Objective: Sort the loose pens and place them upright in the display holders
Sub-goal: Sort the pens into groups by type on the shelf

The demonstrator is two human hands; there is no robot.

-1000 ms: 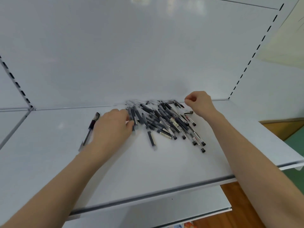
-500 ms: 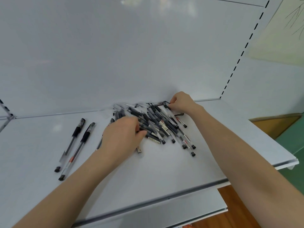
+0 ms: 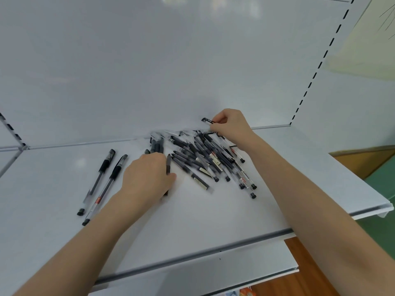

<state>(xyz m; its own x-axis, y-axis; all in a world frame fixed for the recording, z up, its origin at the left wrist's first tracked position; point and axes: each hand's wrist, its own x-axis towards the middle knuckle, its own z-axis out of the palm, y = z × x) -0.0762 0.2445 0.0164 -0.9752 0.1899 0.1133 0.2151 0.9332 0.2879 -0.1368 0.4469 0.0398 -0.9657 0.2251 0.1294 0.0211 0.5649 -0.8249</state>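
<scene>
Left hand (image 3: pixel 147 178) grips dark pen (image 3: pixel 168 165); right hand (image 3: pixel 232 127) pinches raised pen (image 3: pixel 207 120).

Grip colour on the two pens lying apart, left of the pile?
Black on both pens; the head view shows it best.

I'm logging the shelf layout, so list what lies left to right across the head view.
Two pens set apart → left hand, gripping pens → pile of pens → slotted upright. The right hand, pinching a pen, overlaps the pile, so it's left out.
</scene>
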